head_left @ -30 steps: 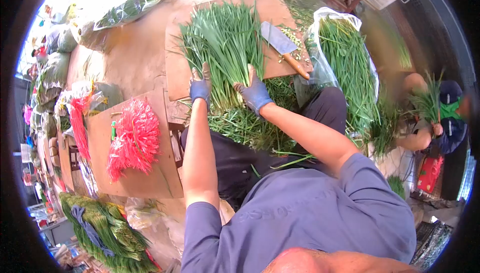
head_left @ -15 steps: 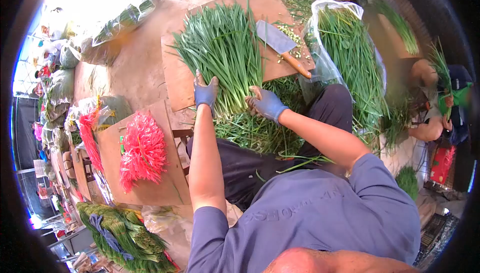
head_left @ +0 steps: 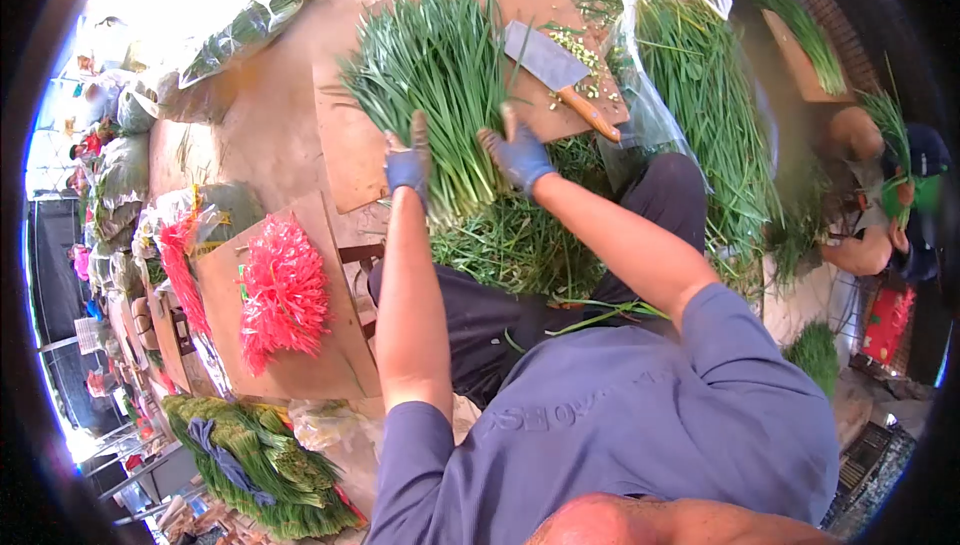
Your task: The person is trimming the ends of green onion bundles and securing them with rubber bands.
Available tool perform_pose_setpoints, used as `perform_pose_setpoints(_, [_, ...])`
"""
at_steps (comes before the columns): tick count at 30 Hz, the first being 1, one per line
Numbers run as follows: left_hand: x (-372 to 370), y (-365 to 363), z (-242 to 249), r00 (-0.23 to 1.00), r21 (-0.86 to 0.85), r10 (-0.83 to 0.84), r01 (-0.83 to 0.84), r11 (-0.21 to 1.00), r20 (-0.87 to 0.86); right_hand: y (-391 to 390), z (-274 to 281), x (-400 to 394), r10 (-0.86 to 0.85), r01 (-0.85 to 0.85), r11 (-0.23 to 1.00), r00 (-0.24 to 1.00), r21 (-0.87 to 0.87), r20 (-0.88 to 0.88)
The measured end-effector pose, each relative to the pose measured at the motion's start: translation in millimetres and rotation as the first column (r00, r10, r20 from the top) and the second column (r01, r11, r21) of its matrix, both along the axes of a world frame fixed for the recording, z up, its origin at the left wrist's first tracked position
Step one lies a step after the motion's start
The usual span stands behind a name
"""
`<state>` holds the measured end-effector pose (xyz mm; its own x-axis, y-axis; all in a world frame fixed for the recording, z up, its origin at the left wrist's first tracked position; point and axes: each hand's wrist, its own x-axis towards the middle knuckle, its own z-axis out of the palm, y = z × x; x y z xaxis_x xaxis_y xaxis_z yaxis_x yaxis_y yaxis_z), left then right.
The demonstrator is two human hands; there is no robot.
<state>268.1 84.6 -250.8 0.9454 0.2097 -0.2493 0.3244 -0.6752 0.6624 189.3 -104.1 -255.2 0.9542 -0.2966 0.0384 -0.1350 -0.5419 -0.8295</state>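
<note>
A broad bunch of garlic chives [head_left: 435, 85] lies on a brown board [head_left: 345, 160], leaf tips pointing away and pale stem ends towards me. My left hand [head_left: 407, 163], in a blue-palmed glove, rests against the bunch's left side with its fingers stretched out. On the opposite side, my right hand [head_left: 518, 153], gloved alike, touches the stems with thumb and fingers apart. A cleaver [head_left: 548, 57] with a wooden handle lies to the right of the leaves, beside chopped pale stem bits [head_left: 582, 53]. Loose green trimmings [head_left: 510, 245] are heaped below the board.
An open plastic bag of chives [head_left: 690, 85] stands at right. Pink ties [head_left: 285, 290] cover a smaller board [head_left: 225, 340] at left. Tied green bundles [head_left: 255, 465] lie at lower left. A co-worker's hand [head_left: 898, 237] is at far right, near more chives.
My right hand has moved up from the stem ends, and its curled fingers have spread. My left hand has shifted slightly up along the bunch. The whole view has tilted a little.
</note>
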Motion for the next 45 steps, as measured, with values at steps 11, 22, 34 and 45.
perform_pose_setpoints(11, [-26.7, -53.2, 60.0, 0.989, 0.238, -0.008, 0.043, 0.970, -0.146, 18.8, 34.3, -0.7, 0.185, -0.228, 0.964, 0.944, -0.136, -0.272])
perform_pose_setpoints(22, [-19.0, -1.2, 41.3, 0.999, 0.056, 0.040, -0.038, 0.998, -0.030, -14.5, 24.7, -19.9, 0.013, -0.012, 0.998, 1.000, -0.057, 0.015])
perform_pose_setpoints(34, [-39.8, -51.7, 67.7, 0.979, 0.133, -0.100, 0.125, 0.983, -0.177, 18.5, 0.1, -0.4, 0.257, -0.255, 0.954, 0.966, -0.157, -0.007])
perform_pose_setpoints(45, [-81.9, 8.1, 74.6, 0.997, -0.075, 0.026, -0.020, 0.997, 0.069, -78.2, 5.0, -8.3, 0.270, -0.245, 0.919, 0.962, -0.309, 0.039])
